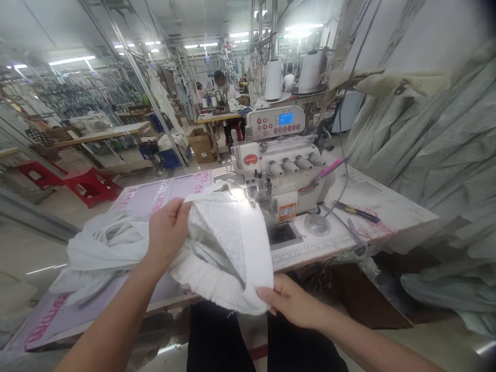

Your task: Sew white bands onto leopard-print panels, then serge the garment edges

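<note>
A pale garment point(217, 217) with a white waistband point(253, 237) is stretched between my two hands. My left hand point(169, 227) is closed on its upper left edge. My right hand point(289, 299) pinches the band's lower right end, thumb on top. The band's far end lies at the needle area of a white overlock sewing machine point(282, 165), under a bright lamp; the exact contact at the presser foot is hidden. More of the pale cloth point(112, 243) lies bunched on the table left of my left hand.
Tweezers or a similar slim tool point(356, 211) lie on the machine table point(403, 206) at right. Thread cones point(273, 80) stand behind the machine. Grey-green fabric point(426, 150) hangs at right. Red stools point(91, 186) stand at left. A person point(227, 88) sits farther back.
</note>
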Demonstrator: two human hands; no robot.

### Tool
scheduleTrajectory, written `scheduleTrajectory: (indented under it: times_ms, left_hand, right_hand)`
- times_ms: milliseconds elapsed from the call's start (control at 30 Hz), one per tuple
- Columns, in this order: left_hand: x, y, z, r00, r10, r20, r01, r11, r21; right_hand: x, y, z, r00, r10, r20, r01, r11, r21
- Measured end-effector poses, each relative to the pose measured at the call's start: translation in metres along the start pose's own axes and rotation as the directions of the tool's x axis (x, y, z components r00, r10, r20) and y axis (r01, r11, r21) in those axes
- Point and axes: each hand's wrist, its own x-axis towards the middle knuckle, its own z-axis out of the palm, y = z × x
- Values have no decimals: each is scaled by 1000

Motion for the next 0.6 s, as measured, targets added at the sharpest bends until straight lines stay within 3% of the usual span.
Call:
scheduleTrajectory:
  times_ms: [100,167,200,267,333,367,433,500,600]
  left_hand:
    - [13,2,10,996,44,-73,-46,999,-15]
    - [3,9,18,981,137,-137,-139,990,-8]
    - [-8,15,22,974,201,-103,-205,979,-23]
    - [-35,29,30,942,305,137,-285,947,-149]
    - [-59,43,34,839,320,440,-178,926,-334]
    - [-67,48,33,781,316,539,-98,914,-394]
    - [-77,57,25,694,321,644,2,894,-447]
    - [-86,63,8,600,368,711,-18,894,-448]
    - [-118,67,-23,364,396,843,-27,909,-416]
  right_hand:
    - [19,-11,-15,1000,2,-16,-3,999,-33]
    - [31,-19,-25,999,-5,-43,3,999,-47]
    - [37,-23,-30,998,-8,-55,6,999,-44]
    - [47,-30,-39,997,-13,-70,11,1000,-25]
    - [54,-35,-47,998,-10,-61,10,1000,-1]
    - [57,-37,-51,999,-4,-50,4,1000,12]
    - [62,-39,-57,999,12,-38,-10,999,41]
    - [62,-40,-59,999,30,-38,-28,997,74]
    - [49,-37,-41,997,64,-48,-57,990,129]
